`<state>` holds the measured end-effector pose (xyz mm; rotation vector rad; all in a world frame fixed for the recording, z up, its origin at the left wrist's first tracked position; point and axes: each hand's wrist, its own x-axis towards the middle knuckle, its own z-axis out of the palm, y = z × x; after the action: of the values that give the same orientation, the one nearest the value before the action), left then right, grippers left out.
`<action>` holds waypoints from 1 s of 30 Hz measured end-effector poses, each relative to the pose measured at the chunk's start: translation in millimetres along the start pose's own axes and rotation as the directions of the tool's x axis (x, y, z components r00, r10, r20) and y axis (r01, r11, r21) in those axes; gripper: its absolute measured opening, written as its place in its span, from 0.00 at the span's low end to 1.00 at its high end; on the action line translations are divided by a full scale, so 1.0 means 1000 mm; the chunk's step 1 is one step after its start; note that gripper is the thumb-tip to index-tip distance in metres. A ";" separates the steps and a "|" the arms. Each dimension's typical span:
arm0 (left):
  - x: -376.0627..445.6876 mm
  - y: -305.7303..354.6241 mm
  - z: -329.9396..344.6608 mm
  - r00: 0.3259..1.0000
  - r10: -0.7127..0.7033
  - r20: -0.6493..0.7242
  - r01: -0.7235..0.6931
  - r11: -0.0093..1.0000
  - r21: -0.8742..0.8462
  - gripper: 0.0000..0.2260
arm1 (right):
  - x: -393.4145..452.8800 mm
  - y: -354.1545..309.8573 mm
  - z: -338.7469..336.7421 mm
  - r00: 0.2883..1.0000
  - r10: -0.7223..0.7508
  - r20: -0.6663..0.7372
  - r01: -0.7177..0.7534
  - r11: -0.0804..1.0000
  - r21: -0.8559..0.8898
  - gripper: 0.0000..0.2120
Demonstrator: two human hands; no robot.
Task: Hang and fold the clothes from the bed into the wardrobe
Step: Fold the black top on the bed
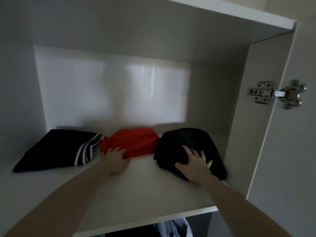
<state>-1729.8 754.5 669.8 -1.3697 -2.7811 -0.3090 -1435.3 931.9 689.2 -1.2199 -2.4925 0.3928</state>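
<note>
Both arms reach into wardrobe shelf (136, 194). Three folded garments in row at back. Left hand (116, 159) at 12 o'clock, fingers curled onto front edge of red garment (135, 141); grip unclear. Right hand (195, 165) at 2 o'clock, fingers spread, pressing flat on black garment (186, 141). Dark striped garment (56, 149) at 10 o'clock, untouched. Metal hinge (275, 94) on right door. More cloth visible below shelf, 6 o'clock.

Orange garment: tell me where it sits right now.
In the head view, the orange garment lies mid-shelf between the striped dark garment and the black garment, with the left hand touching its front edge.
</note>
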 end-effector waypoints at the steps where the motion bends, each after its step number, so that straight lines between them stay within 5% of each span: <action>1: 0.001 -0.012 0.006 1.000 -0.020 0.023 0.020 1.000 -0.021 0.29 | 0.009 0.002 -0.001 1.000 -0.003 0.009 0.003 1.000 -0.005 0.43; 12: -0.003 -0.018 0.017 0.955 -0.197 -0.222 0.176 0.978 -0.111 0.24 | 0.100 0.013 -0.004 0.990 0.031 0.140 -0.025 0.999 -0.046 0.36; 25: 0.000 -0.016 0.017 0.927 -0.252 -0.277 0.215 0.964 -0.158 0.29 | 0.091 -0.006 0.036 0.999 0.036 -0.003 -0.035 0.980 -0.196 0.39; 30: -0.002 -0.015 0.018 0.922 -0.211 -0.323 0.184 0.976 -0.114 0.29 | 0.044 -0.021 0.045 0.996 0.079 -0.041 -0.083 0.989 -0.118 0.42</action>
<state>-1739.5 747.8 649.5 -0.9392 -2.6422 -0.6060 -1494.4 950.4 664.5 -1.3657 -2.4725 0.2416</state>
